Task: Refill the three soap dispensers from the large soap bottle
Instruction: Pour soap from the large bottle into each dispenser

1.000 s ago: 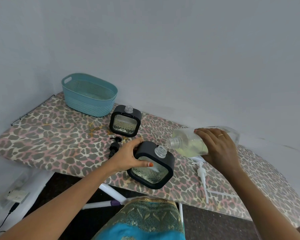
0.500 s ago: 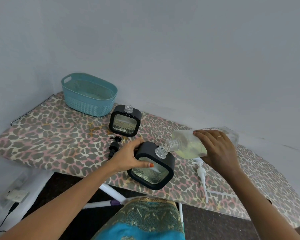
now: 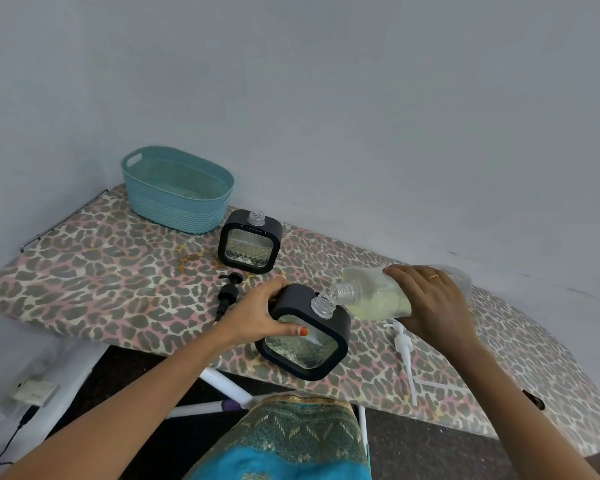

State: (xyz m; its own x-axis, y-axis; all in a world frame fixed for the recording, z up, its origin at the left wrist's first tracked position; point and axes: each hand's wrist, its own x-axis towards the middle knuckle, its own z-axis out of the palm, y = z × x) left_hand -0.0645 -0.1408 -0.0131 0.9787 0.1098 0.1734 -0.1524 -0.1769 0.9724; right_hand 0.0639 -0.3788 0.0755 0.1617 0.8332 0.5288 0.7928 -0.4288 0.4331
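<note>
soap dispensers [image 3: 250,241] [image 3: 302,348], two, one in left hand [image 3: 257,317] grip; one large soap bottle [image 3: 371,289] in right hand [image 3: 430,303] grip

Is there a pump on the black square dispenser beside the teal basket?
No, the black square dispenser beside the teal plastic basket shows a bare clear neck; a black pump lies nearby.

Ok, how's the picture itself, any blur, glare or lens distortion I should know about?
Head view: the wide-angle lens bows the ironing board into a curve; light is soft and even, shadows faint; no harsh glare; the dispenser in the left hand looks sharp; the clear base of the large soap bottle, past the right hand, fades into the pale wall.
</note>
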